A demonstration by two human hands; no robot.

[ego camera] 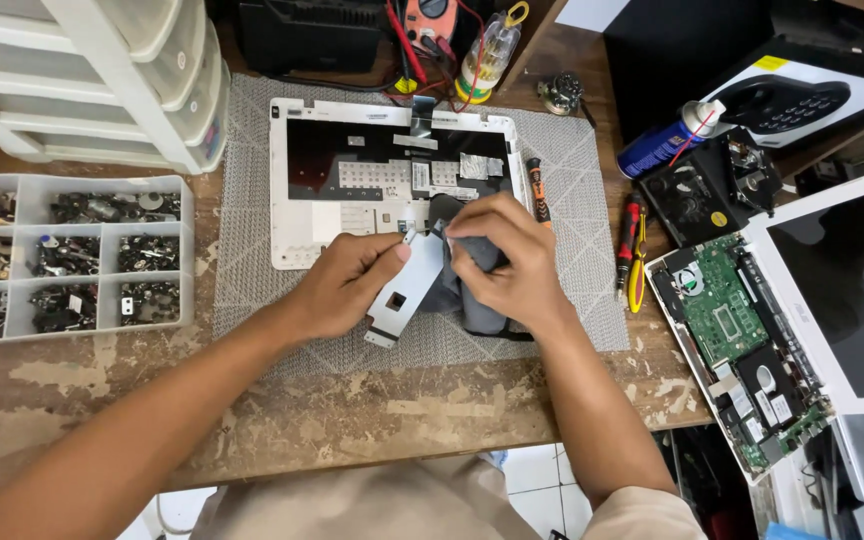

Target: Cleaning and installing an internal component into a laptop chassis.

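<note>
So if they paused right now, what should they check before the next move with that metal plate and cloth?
1. Left hand has firm hold of the metal plate: ok, pinched by thumb and fingers.
2. Right hand grips the grey cloth: ok.
3. Plate is above the mat, not off the desk edge: ok.
4. White laptop cover lies flat on the mat: ok.
5. Screwdriver within reach: ok, beside the cover.
6. Plate surface clean: cannot tell.
</note>
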